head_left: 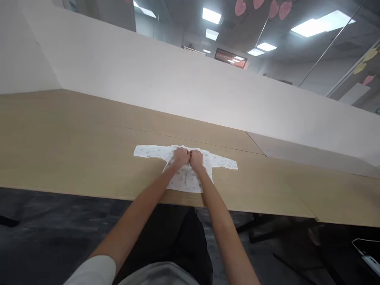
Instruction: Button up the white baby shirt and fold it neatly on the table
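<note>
A small white baby shirt with a faint print lies spread on the wooden table, its two sleeves stretched out to the left and right. My left hand and my right hand meet side by side at the upper middle of the shirt, just below the neckline. Fingers of both hands are curled closed, pinching the cloth at the front opening. A fold or seam runs down from between them towards the hem. My hands and wrists cover parts of the chest, and the fingertips are mostly hidden.
The wooden table runs wide to both sides, with its front edge close to my body. Behind it rises a white wall with glass above. A grey panel lies at the back right. A white power strip sits low at the right.
</note>
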`<state>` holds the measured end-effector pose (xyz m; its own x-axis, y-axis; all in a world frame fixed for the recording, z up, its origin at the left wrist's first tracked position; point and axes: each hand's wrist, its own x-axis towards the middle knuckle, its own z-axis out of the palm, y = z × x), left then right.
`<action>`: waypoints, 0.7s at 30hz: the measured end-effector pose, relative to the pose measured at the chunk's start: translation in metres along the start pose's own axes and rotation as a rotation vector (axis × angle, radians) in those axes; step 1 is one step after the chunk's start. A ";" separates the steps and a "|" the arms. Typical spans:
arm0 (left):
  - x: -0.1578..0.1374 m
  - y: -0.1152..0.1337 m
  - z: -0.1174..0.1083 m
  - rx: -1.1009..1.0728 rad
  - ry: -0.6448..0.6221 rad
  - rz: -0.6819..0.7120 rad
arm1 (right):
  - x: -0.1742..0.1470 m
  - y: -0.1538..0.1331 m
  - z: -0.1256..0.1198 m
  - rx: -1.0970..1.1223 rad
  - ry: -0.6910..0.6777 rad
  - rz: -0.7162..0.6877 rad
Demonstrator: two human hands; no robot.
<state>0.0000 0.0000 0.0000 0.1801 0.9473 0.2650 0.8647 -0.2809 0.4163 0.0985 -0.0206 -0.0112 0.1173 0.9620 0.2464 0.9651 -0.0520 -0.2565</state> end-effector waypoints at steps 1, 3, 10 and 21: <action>-0.003 0.002 0.009 0.004 0.013 -0.009 | -0.001 -0.003 0.004 0.015 0.016 0.018; -0.006 0.001 0.020 0.005 0.048 0.005 | -0.003 -0.003 0.009 0.053 0.055 0.052; -0.005 -0.008 0.024 0.037 0.054 0.117 | -0.003 0.014 0.011 0.102 0.071 0.013; 0.000 -0.007 0.026 -0.055 0.004 0.051 | -0.002 0.020 0.013 0.192 0.099 -0.010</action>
<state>0.0062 0.0059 -0.0252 0.2211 0.9311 0.2900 0.8274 -0.3365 0.4496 0.1144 -0.0200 -0.0287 0.1398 0.9309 0.3376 0.9053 0.0180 -0.4244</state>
